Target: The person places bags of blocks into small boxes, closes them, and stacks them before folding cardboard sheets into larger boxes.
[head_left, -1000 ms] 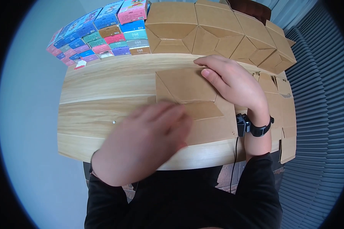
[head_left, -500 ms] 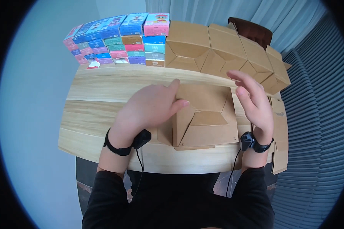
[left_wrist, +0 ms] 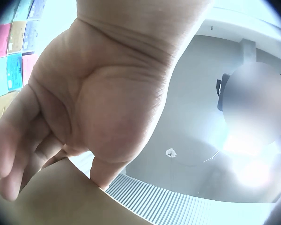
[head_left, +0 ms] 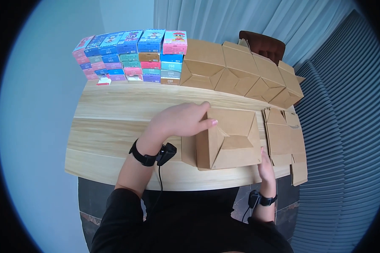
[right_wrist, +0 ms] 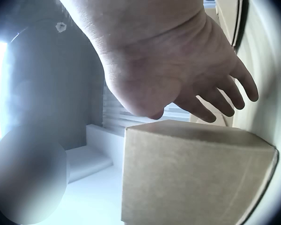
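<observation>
A brown cardboard box (head_left: 238, 158) with interlocked flaps on its top face stands near the table's front edge in the head view. My left hand (head_left: 182, 120) grips its far left corner, the thumb on the top face and the fingers along the left side. In the left wrist view, the hand (left_wrist: 98, 98) bends over the box edge (left_wrist: 65, 197). Low beside the box's right side is my right hand (head_left: 266, 169). The right wrist view shows this hand (right_wrist: 168, 65) with fingers extended and spread beside the box (right_wrist: 196, 178); contact cannot be told.
Small colourful boxes (head_left: 150, 65) are stacked at the back left of the wooden table (head_left: 114, 130). Several larger brown boxes (head_left: 240, 80) stand in a row at the back right. Flattened cardboard (head_left: 285, 137) lies at the right. Behind is a brown chair (head_left: 264, 45).
My left hand has moved from the top flaps to the far left corner. My right hand has come down from the far right to the box's right side. More of the box's left wall shows.
</observation>
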`<state>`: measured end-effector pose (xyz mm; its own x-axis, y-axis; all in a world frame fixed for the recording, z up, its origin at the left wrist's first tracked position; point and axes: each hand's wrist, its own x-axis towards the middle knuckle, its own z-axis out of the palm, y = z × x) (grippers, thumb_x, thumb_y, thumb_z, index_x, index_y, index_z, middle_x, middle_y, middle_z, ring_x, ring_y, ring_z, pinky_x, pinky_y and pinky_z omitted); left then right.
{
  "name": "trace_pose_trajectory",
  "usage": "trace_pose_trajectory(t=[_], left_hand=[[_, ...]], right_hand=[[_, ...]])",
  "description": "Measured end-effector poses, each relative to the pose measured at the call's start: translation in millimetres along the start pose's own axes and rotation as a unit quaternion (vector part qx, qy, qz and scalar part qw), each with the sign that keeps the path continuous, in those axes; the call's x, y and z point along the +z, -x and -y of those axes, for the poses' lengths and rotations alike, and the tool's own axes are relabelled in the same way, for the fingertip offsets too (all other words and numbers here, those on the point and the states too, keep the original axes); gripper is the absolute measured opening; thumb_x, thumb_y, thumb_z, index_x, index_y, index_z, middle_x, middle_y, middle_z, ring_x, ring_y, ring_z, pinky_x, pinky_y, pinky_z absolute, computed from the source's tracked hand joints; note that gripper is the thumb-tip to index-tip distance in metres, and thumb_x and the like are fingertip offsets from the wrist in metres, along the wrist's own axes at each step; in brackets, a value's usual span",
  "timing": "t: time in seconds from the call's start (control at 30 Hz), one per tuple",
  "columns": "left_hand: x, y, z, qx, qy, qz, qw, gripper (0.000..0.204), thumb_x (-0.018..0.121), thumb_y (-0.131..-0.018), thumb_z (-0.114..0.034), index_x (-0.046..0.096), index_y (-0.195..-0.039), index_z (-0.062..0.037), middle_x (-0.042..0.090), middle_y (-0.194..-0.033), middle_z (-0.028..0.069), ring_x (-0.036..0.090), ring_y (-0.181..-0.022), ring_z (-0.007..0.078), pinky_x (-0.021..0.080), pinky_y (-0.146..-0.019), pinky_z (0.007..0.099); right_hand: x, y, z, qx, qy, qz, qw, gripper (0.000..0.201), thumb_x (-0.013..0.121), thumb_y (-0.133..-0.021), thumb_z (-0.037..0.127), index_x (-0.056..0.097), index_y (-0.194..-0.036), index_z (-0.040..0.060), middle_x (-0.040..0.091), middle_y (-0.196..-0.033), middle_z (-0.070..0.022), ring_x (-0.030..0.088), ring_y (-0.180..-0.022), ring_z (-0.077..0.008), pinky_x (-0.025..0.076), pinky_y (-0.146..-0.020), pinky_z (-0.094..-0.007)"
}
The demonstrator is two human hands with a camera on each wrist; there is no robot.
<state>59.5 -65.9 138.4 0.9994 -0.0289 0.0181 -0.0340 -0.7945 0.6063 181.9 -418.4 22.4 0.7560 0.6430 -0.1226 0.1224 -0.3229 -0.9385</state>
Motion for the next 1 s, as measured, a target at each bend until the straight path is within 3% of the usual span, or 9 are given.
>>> trace_pose_trajectory(t=[0.1,0.23,0.37,0.5,0.6,0.77,1.0], left_hand=[[3,8,-26,0.016,0.005,0.006,1.0,0.042,0.054,-0.095,-0.04,0.05,-0.104,0.0012,0.061,-0.072,0.0232,0.061,-0.072,0.0409,0.046,-0.063,0.0474],[6,28,-55,0.084,0.011,-0.022,0.996,0.041,0.056,-0.093,-0.036,0.049,-0.107,0.0016,0.06,-0.067,0.0221,0.061,-0.068,0.0422,0.046,-0.061,0.0488],[20,56,-84,0.155,-0.061,-0.031,0.986,0.04,0.058,-0.093,-0.03,0.049,-0.116,0.002,0.063,-0.086,0.0279,0.064,-0.067,0.0404,0.053,-0.062,0.0423],[45,81,-109,0.225,-0.188,-0.165,0.942,0.037,0.059,-0.088,-0.022,0.052,-0.119,-0.0023,0.057,-0.109,0.0376,0.067,-0.082,0.0367,0.056,-0.07,0.0349],[46,94,-119,0.253,-0.202,-0.211,0.922,0.042,0.059,-0.08,-0.016,0.055,-0.121,-0.008,0.052,-0.12,0.04,0.063,-0.101,0.0363,0.056,-0.078,0.0325],[37,93,-117,0.307,-0.162,-0.253,0.903,0.038,0.059,-0.082,-0.015,0.057,-0.119,-0.0104,0.051,-0.123,0.0379,0.06,-0.105,0.0353,0.054,-0.083,0.0339],[31,88,-120,0.329,-0.116,-0.269,0.898,0.028,0.06,-0.085,-0.015,0.06,-0.113,-0.013,0.052,-0.126,0.0315,0.06,-0.108,0.0326,0.054,-0.083,0.0339]], right_hand=[[28,37,-28,0.064,-0.056,-0.11,0.99,0.051,0.043,-0.103,0.035,0.05,-0.13,-0.0064,0.062,-0.121,-0.0144,0.059,-0.11,-0.0212,0.045,-0.094,-0.0326],[45,68,-23,0.088,-0.294,-0.129,0.943,0.046,0.049,-0.099,0.028,0.049,-0.132,-0.004,0.063,-0.12,-0.0119,0.06,-0.109,-0.0206,0.049,-0.089,-0.0323],[47,80,-7,0.058,-0.401,-0.101,0.909,0.048,0.051,-0.098,0.031,0.049,-0.133,-0.0017,0.059,-0.126,-0.0131,0.057,-0.116,-0.0232,0.05,-0.092,-0.0353],[76,72,18,-0.041,-0.489,-0.132,0.861,0.053,0.049,-0.098,0.041,0.046,-0.135,0.0026,0.054,-0.133,-0.0133,0.054,-0.121,-0.0259,0.048,-0.098,-0.039],[78,67,38,-0.076,-0.515,-0.128,0.844,0.056,0.043,-0.1,0.041,0.038,-0.142,0.0039,0.048,-0.139,-0.0167,0.051,-0.124,-0.0314,0.045,-0.103,-0.0427],[67,59,42,-0.151,-0.497,-0.073,0.851,0.06,0.05,-0.097,0.043,0.04,-0.14,0.003,0.05,-0.137,-0.0136,0.052,-0.123,-0.0301,0.044,-0.103,-0.0418],[52,52,41,-0.158,-0.46,-0.104,0.868,0.06,0.05,-0.098,0.042,0.039,-0.141,0.0022,0.047,-0.14,-0.015,0.049,-0.126,-0.0306,0.042,-0.104,-0.0415]])
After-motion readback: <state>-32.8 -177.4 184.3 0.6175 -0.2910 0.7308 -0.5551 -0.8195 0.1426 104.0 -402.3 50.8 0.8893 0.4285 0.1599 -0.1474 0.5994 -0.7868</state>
